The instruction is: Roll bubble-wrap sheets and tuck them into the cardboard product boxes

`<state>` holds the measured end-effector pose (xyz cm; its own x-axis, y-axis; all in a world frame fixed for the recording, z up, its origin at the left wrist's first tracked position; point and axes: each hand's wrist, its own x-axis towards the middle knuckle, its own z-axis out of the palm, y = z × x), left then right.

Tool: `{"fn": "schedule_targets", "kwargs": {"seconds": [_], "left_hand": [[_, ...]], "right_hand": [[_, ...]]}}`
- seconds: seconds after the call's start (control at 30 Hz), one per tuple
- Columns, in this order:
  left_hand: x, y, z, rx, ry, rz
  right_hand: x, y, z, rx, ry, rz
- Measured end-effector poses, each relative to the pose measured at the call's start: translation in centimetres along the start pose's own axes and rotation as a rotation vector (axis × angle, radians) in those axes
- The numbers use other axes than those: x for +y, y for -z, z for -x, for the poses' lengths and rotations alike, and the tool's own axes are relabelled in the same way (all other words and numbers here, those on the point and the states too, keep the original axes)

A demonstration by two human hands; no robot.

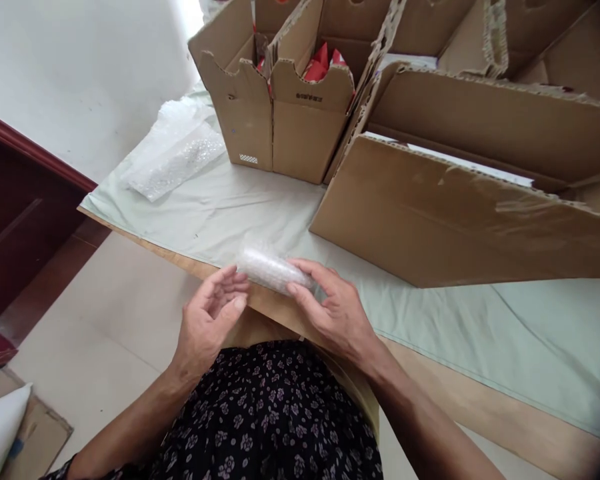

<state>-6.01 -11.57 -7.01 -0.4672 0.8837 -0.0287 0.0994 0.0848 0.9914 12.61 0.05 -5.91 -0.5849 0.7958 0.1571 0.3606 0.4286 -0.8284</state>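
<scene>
A small roll wrapped in clear bubble wrap [270,268] is held just above the table's near edge. My right hand [330,310] grips its right end, fingers curled around it from below and behind. My left hand [211,319] is at the roll's left end, palm up, fingers loosely curled and fingertips touching the wrap. What the wrap contains is hidden.
A pale green cloth [530,333] covers the wooden table. Sheets of bubble wrap [173,157] lie at the far left. Two open cardboard boxes with red items [305,100] stand at the back. A large flat cardboard box [455,207] lies to the right. Floor lies to the left.
</scene>
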Motion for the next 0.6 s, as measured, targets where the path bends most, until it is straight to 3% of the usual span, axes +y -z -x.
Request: {"fn": "schedule_targets", "kwargs": {"seconds": [0.1,0.23,0.3,0.4,0.47,0.6], "left_hand": [[0.6,-1.2,-0.3,-0.127,0.203,0.363],[1.3,-2.7,-1.1,-0.185,0.311,0.583],[1.5,-3.3,-1.0,-0.191,0.313,0.636],[1.6,-4.2,-0.4,-0.233,0.339,0.677],[1.6,-4.9,0.1,-0.303,0.365,0.679],[1.6,-5.7,0.4,-0.476,0.303,0.573]], "right_hand": [[-0.9,0.4,1.5,-0.102,-0.041,-0.130],[-0.3,1.1,3.5,0.055,-0.097,-0.120],[0.4,1.5,4.6,0.077,-0.181,-0.223],[0.6,2.0,6.1,-0.052,-0.282,-0.510],[0.2,2.3,6.8,-0.068,-0.302,-0.609],[-1.4,4.8,7.9,0.086,-0.257,-0.472]]}}
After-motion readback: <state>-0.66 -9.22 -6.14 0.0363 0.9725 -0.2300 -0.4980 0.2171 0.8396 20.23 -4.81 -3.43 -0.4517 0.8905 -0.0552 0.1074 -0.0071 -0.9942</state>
